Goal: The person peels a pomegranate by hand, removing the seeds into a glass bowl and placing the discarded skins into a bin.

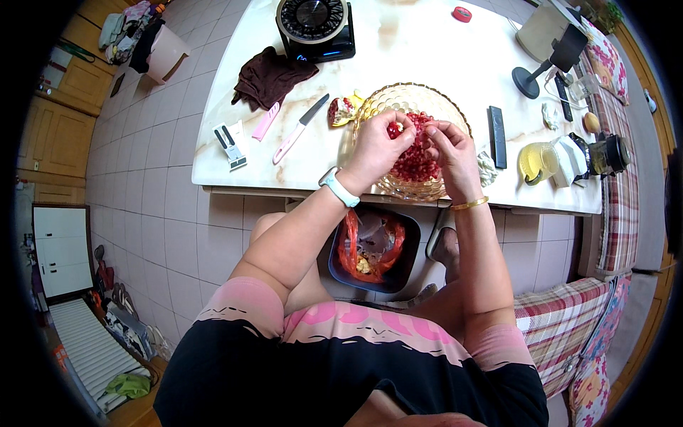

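My left hand (376, 148) is closed round a small piece of pomegranate (395, 129), its red seeds showing between thumb and fingers. Close to its right, my right hand (457, 153) has thumb and fingertips drawn together; whatever they may hold is too small to make out. Both hands are over a clear amber glass bowl (449, 101) with a scalloped rim. A heap of loose pomegranate seeds (415, 168) lies in it, partly hidden by my hands. Beside the bowl's left rim sits a larger pomegranate chunk (341, 112) with yellowish peel.
Left of the bowl lie a pink-handled knife (299, 131), a pink sheath (266, 122) and a dark cloth (274, 77). A black cooker (314, 32) stands behind them. To the right are a dark bar (497, 136) and a glass jug (538, 162). Below the table edge stands a lined bin (408, 269).
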The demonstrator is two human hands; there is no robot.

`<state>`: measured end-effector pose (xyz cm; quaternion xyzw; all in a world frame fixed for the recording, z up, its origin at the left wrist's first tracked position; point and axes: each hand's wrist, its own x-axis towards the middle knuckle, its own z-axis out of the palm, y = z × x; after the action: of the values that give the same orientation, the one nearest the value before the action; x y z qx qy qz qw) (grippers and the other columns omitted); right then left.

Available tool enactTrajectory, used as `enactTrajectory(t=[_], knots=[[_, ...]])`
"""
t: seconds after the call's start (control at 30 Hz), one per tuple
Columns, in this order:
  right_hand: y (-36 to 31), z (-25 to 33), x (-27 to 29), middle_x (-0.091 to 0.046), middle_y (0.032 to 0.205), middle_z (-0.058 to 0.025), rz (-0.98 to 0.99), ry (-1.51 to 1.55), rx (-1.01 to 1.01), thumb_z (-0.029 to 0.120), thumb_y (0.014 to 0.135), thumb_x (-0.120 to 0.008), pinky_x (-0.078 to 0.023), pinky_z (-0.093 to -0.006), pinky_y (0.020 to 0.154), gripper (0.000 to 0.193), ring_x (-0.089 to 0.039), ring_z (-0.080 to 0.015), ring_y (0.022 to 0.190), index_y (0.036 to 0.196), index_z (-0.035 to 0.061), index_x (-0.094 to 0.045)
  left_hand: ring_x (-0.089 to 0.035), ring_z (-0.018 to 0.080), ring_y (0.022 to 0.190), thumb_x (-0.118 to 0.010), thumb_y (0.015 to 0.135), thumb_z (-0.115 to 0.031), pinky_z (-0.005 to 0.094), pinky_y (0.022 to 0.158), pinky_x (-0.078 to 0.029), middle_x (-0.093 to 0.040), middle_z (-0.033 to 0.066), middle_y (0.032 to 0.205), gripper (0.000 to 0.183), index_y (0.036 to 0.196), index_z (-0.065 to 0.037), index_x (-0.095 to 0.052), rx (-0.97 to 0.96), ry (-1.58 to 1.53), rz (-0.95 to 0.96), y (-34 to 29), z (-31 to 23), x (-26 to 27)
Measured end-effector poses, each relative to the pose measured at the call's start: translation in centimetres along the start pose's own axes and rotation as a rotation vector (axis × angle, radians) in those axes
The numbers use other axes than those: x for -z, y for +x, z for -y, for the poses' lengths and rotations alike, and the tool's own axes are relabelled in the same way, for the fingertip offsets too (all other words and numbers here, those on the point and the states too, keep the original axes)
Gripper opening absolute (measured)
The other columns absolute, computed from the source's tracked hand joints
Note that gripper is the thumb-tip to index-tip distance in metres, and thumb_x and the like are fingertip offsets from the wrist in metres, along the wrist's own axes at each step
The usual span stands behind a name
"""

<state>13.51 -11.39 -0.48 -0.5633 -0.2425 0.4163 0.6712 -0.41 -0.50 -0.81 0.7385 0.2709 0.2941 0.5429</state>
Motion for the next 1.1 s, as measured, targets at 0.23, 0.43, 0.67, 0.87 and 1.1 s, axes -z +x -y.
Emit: enactTrajectory(t=[0.23,0.43,0.67,0.87,1.1], knots=[[0.6,0.5,1.3,-0.073,0.092,-0.0088,-0.131,-0.732,0.277,0.007,0.087,-0.071,-0.056,-0.0289,0.074,0.017,-0.068,-0.0146,0.079,0.102,-0.0009,-0.072,-0.065,0.0086,0.081,-0.078,0.085,-0.011,0.0238,0.074,-0.054,-0.07,0.0046,0.092,0.02,0.099,-0.001,-0.068,-0.003,0.046,0.004,0.4,-0.5,0.7],[0.4,1.0,1.6,-0.072,0.094,-0.0117,-0.195,-0.884,0.357,0.007,0.087,-0.071,-0.056,-0.0302,0.073,0.012,-0.069,-0.0178,0.079,0.097,0.001,-0.073,-0.062,0.0098,0.102,-0.062,0.093,-0.005,0.0241,0.089,-0.052,-0.065,0.0067,0.114,0.03,0.122,0.0,-0.062,0.063,-0.349,0.11,1.1,0.7,1.0],[-0.2,0.7,0.5,-0.068,0.09,-0.0126,0.001,-1.027,0.525,0.006,0.081,-0.076,-0.056,-0.0352,0.073,0.009,-0.068,-0.0249,0.08,0.089,0.0035,-0.073,-0.063,0.0119,0.104,-0.047,0.096,-0.001,0.0258,0.089,-0.053,-0.063,0.0081,0.12,0.035,0.129,-0.001,-0.057,0.21,-0.55,0.093,1.0,0.1,1.5],[0.2,-1.7,-0.5,-0.062,0.087,-0.0101,0.056,-1.365,0.729,0.004,0.075,-0.069,-0.051,-0.0404,0.079,0.01,-0.061,-0.0289,0.089,0.082,0.0068,-0.074,-0.063,0.0114,0.102,-0.046,0.094,0.001,0.0258,0.088,-0.053,-0.063,0.0084,0.121,0.037,0.129,0.0,-0.057,0.165,-0.576,0.074,0.9,0.4,1.4],[0.2,-1.9,-0.6,-0.062,0.091,-0.0106,0.028,-1.451,0.67,0.009,0.079,-0.069,-0.048,-0.0428,0.084,0.004,-0.06,-0.0295,0.097,0.082,0.0084,-0.072,-0.063,0.012,0.102,-0.046,0.094,0.003,0.0275,0.089,-0.053,-0.063,0.0092,0.121,0.039,0.132,0.001,-0.054,0.177,-0.57,0.067,0.8,0.5,2.2]])
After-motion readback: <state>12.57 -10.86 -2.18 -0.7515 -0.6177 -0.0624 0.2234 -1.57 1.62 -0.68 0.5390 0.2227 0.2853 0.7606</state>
